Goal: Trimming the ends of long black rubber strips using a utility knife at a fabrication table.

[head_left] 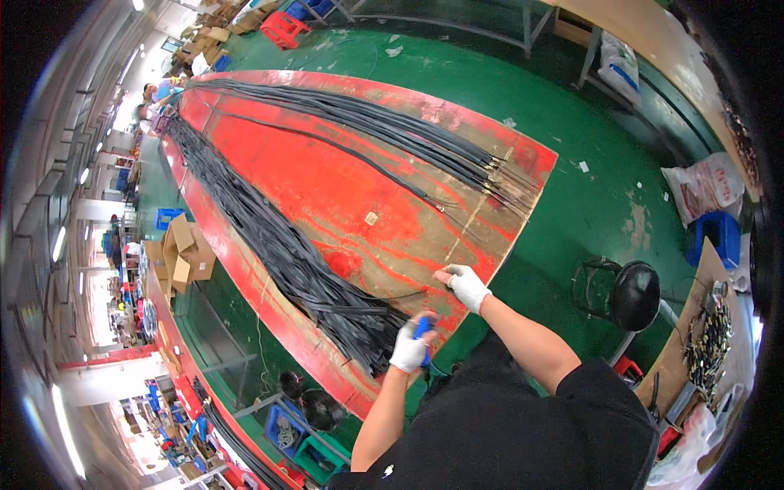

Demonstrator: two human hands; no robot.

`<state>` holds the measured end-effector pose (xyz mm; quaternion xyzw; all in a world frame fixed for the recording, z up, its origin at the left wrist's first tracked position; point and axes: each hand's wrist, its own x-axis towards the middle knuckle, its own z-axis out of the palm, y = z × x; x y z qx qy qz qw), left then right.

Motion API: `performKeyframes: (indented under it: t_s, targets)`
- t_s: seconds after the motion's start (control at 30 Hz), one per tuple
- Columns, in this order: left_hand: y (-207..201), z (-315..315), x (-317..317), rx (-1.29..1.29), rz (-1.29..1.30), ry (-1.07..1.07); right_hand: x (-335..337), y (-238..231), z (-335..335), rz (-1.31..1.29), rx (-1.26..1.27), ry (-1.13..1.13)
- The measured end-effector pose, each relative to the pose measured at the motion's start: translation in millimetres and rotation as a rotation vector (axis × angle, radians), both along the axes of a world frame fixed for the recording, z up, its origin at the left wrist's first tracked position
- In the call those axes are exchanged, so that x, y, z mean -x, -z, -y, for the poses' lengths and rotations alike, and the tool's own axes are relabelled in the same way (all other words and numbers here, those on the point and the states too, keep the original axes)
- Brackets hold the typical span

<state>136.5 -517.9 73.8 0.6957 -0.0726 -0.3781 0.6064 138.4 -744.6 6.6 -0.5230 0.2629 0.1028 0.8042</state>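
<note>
My left hand (407,346), in a white glove with bare fingertips, is closed around a blue handheld tool (424,331) at the table's near end. The tool's exact kind is hidden by the fingers. To the right of it, my right hand (465,288), gloved the same way, has its fingers pinched together. A thin black cable (400,295) runs from the near end of a thick bundle of black cables (306,273) to its fingertips. That bundle lies along the left side of the long red table (310,180), just beyond my left hand.
More black cables (392,131) lie along the table's right side, with a single one between the bundles. People (152,114) stand at the far end. A black round stool (634,286) is on the right; cardboard boxes (184,255) stand on the left.
</note>
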Motion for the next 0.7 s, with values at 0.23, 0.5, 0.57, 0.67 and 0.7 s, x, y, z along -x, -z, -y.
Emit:
performKeyframes:
  t_s: [0.23, 0.5, 0.57, 0.67, 0.7]
  targets:
    - [17.6, 45.6, 39.9, -0.151, 0.069, 0.475, -23.1, -64.1, -2.0, -0.05, -0.28, -0.295]
    - [46.7, 67.9, 48.5, -0.318, 0.014, 0.302, -66.1, -40.2, 56.5, 0.119, 0.708, -0.392]
    - [41.0, 70.0, 46.3, -0.34, -0.021, 0.293, -103.9, -8.0, 99.1, 0.006, 0.878, -0.238]
    - [44.6, 71.3, 44.8, -0.316, 0.037, 0.31, -159.4, 49.2, 138.6, 0.027, 1.097, -0.171]
    - [26.2, 75.8, 37.2, -0.362, -0.064, 0.317, -175.3, 52.2, 136.2, 0.043, 1.081, -0.17]
